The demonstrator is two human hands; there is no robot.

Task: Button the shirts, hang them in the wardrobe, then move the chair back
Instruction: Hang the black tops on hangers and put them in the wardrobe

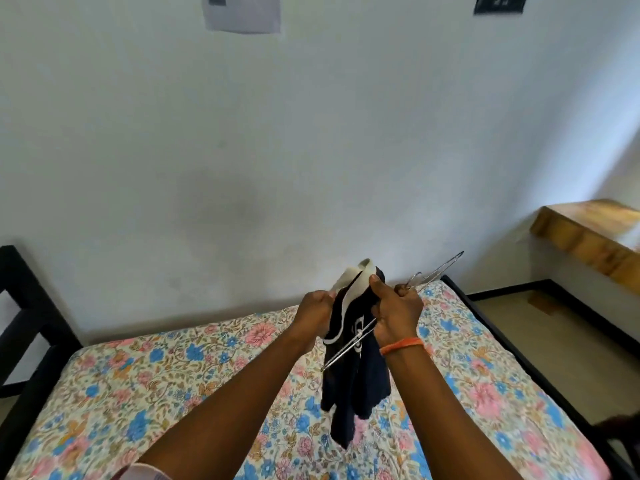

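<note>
**Shirt meets hanger above the bed**

While both hands work at chest height over the bed (pixel 131 382), the step in hand looks like fitting the dark shirt (pixel 356 379) onto the wire hanger (pixel 349 349); buttoning cannot be judged, since the front is bunched and no buttons show. The left hand (pixel 313 315) grips the shirt's pale collar edge, fingers curled round the cloth; the right hand (pixel 398 315) pinches the collar at its thumb and also holds the hanger near its hook, so it is closed on both. The shirt hangs from the two hands at the frame's centre, its lower end trailing toward six o'clock and seeming to touch the floral sheet; the hanger runs slantwise from one o'clock to seven o'clock across the cloth.

Next, I judge, one hanger shoulder must be fed into the neck opening, which calls for the left hand to spread the collar while the right turns the wire level; a slack grip could let the shirt slide off.

For room: the wall (pixel 311 150) stands close at twelve o'clock; the bed's dark frame (pixel 519 351) edges the mattress at three o'clock, with bare floor beyond it; a wooden shelf (pixel 585 233) juts out at two o'clock; no wardrobe or chair can be made out.
</note>
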